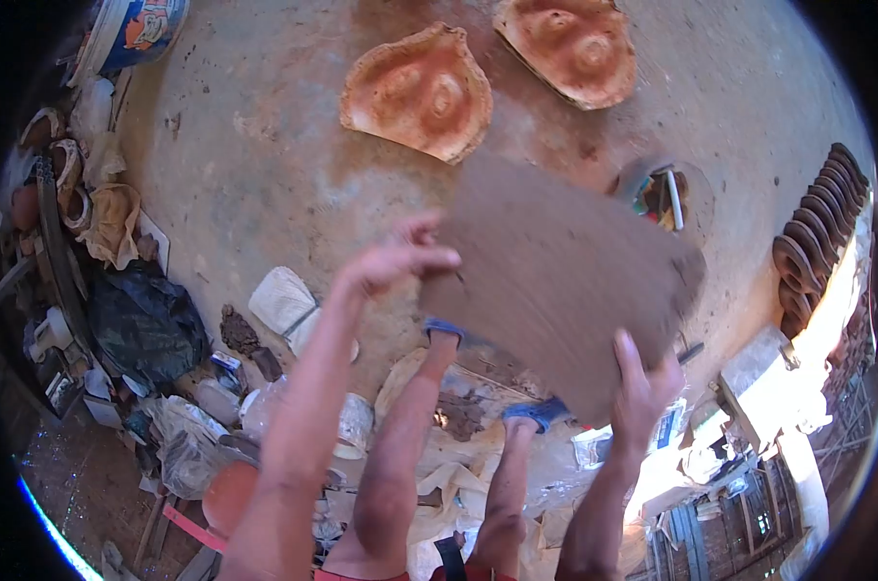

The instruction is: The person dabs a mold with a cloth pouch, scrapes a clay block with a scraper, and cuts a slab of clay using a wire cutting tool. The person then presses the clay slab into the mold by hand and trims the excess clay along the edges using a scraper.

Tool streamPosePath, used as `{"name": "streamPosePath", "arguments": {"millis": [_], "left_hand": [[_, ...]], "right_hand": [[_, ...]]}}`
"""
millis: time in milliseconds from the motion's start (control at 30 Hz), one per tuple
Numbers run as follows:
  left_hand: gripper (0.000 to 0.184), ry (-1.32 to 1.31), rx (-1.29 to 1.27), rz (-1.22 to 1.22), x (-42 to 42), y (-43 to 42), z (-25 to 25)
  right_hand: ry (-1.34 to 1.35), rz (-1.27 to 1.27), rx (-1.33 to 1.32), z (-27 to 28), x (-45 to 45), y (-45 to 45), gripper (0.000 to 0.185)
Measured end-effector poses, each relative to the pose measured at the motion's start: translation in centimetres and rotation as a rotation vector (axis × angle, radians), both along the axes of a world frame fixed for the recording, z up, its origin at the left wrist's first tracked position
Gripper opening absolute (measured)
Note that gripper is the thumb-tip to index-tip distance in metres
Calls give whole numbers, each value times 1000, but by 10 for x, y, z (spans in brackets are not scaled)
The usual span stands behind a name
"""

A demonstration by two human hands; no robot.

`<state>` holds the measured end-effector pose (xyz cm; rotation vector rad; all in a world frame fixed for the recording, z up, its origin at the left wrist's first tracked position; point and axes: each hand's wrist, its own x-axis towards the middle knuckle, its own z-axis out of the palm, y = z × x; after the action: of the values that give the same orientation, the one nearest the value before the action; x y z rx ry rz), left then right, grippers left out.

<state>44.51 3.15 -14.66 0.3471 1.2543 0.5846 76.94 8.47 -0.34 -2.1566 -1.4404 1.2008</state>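
Observation:
A flat brown clay slab, roughly rectangular, is up off the floor between my hands. My left hand grips its left edge, with the thumb lying over the top face. At the lower right corner, my right hand holds it with the thumb on top and the other fingers mostly hidden. Beyond the slab lie two reddish moulds with raised rims and rounded shapes inside: one mould near the middle, another mould to its right. Partly behind the slab's upper right edge stands a round container with a white stick in it.
Stacked dark ring-shaped pieces stand at the right. A black plastic bag and much clutter fill the left. Near my feet lie a folded white cloth and a dark clay lump. A printed bucket is at upper left.

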Motion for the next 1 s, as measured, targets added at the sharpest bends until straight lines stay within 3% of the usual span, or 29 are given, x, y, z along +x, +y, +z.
{"name": "streamPosePath", "arguments": {"millis": [67,167,300,467,533,633,733,1000], "left_hand": [[60,250,30,-105,-65,35,0],[64,367,51,-82,-135,74,-23],[58,484,48,-142,-188,126,-54],[56,645,12,-83,-210,151,-96],[68,652,36,-72,-214,152,-103],[70,710,27,-117,-218,155,-113],[61,695,-14,-56,-222,153,-128],[64,747,5,40,-233,132,-171]], "right_hand": [[186,-40,49,-48,-60,26,33],[397,-37,120,-143,-121,48,32],[494,-91,140,-224,-189,76,29],[496,-110,163,-275,-227,106,26],[513,-108,168,-287,-234,114,26],[531,-105,144,-295,-237,119,27],[545,-94,135,-307,-239,118,28],[372,-34,79,-347,-225,125,38]]}}
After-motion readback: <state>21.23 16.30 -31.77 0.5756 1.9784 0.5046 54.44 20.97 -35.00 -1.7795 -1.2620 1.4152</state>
